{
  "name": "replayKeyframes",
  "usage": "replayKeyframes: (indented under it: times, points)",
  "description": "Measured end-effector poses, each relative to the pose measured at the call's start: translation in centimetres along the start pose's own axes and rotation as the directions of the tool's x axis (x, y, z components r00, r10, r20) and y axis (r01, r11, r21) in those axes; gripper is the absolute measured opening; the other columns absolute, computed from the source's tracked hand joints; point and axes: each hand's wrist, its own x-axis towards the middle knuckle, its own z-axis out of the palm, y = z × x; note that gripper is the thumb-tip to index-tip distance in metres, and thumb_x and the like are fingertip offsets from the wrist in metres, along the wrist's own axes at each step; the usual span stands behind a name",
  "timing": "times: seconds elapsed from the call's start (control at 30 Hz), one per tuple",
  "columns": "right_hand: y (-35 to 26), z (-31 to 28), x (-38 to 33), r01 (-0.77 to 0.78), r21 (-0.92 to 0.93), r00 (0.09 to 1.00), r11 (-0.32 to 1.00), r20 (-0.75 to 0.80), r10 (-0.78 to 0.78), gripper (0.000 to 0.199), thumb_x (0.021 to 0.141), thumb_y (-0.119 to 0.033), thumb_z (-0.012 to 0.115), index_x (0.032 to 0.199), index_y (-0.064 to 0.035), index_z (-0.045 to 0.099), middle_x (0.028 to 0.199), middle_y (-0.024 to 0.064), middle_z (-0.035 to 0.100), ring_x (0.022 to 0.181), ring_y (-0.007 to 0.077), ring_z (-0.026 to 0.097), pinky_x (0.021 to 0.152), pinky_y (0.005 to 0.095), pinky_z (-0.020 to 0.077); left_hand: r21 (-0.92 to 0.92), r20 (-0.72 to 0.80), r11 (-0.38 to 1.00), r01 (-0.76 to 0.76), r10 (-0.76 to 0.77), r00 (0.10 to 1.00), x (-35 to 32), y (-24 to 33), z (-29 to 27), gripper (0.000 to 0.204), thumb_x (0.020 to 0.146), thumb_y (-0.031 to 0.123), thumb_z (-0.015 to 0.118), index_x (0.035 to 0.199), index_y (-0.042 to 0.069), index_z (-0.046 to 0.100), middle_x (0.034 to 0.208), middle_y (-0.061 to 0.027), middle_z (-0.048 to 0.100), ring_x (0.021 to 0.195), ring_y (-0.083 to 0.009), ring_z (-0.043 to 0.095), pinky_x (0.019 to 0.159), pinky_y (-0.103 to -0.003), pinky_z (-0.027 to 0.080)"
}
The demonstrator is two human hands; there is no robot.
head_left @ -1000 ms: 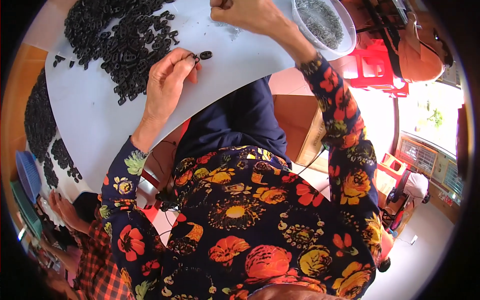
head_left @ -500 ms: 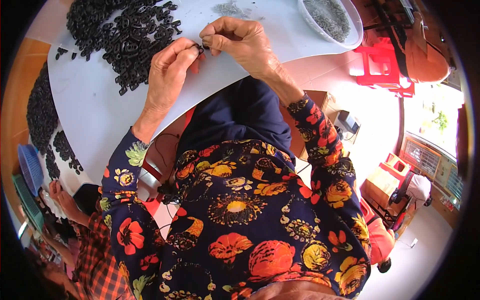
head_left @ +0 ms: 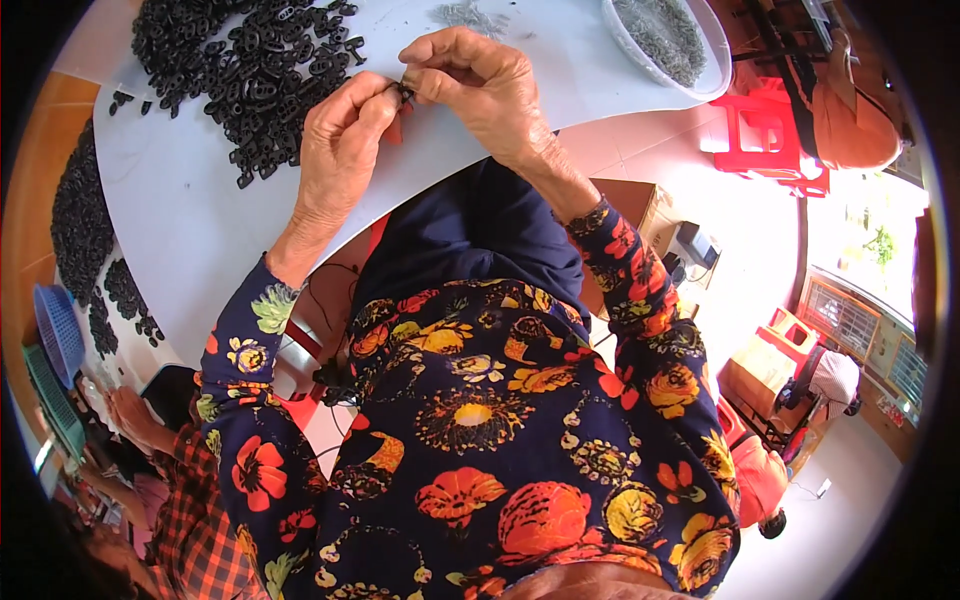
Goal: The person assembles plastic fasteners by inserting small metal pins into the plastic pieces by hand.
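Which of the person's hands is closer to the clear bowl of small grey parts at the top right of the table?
Right. The right hand is to the left of the clear bowl, with bare table between; the left hand lies farther left, beside the pile of black parts.

No packages, labels, signs or screens.

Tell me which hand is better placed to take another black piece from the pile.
Probably the left hand: it is beside the black pile, while the right hand is farther away, pinching the small piece with it.
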Motion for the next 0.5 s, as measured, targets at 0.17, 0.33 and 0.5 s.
replayKeyframes:
  times: [0.17,0.33,0.5]
  points:
    - [0.2,0.5,-0.1,0.046,-0.058,0.997,0.997,-0.053,-0.049,0.014,0.085,-0.004,0.065,0.099,0.0014,0.066,0.079,0.0029,0.066,0.074,0.0071,0.061,0.07,0.0229,0.0511,0.022,-0.027,1.0,0.005,-0.005,1.0,-0.2,0.4,0.2,0.016,0.091,0.016,0.053,0.082,0.003,0.057,0.068,0.0044,0.05,0.062,-0.0029,0.042,0.055,-0.02,0.036]
    - [-0.4,-0.9,0.5,-0.009,-0.169,0.996,0.986,0.083,0.023,0.012,0.089,-0.008,0.063,0.096,0.0017,0.066,0.083,0.0007,0.065,0.072,0.0069,0.057,0.07,0.022,0.0495,0.032,-0.006,0.999,-0.034,0.034,0.999,-0.3,0.7,0.3,0.016,0.091,0.015,0.054,0.082,0.001,0.057,0.07,0.0025,0.052,0.064,-0.0053,0.049,0.059,-0.021,0.04]
    - [-1.1,-1.0,1.0,0.016,-0.279,0.993,0.96,0.113,0.016,0.015,0.089,-0.014,0.065,0.09,0.0007,0.067,0.074,0.0004,0.062,0.068,0.0064,0.055,0.062,0.0226,0.0464,-0.009,0.054,1.0,-0.027,0.028,0.998,0.0,0.1,-0.2,0.016,0.091,0.014,0.055,0.082,0.0,0.057,0.071,0.0025,0.054,0.064,-0.0046,0.048,0.059,-0.021,0.04]
